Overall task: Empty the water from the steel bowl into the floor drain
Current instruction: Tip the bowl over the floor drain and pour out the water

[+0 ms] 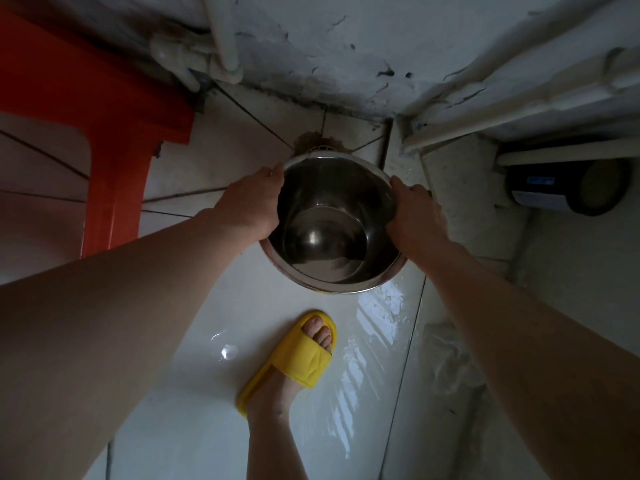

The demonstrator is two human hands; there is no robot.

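Observation:
A steel bowl [329, 226] hangs above the white tiled floor, tilted with its far rim lowered toward the wall. My left hand [251, 202] grips its left rim and my right hand [414, 216] grips its right rim. Just beyond the far rim, a round floor drain [320, 146] with a white grate and a brown stain around it peeks out; most of it is hidden by the bowl. A little water appears to lie in the bowl's bottom, though the dark reflections make it hard to tell.
A red plastic stool [104, 116] stands at the left. White pipes [221, 39] run down the back wall. My foot in a yellow slipper [298, 355] rests on the wet, shiny tiles [374, 334]. A dark roll [568, 183] lies under a ledge at the right.

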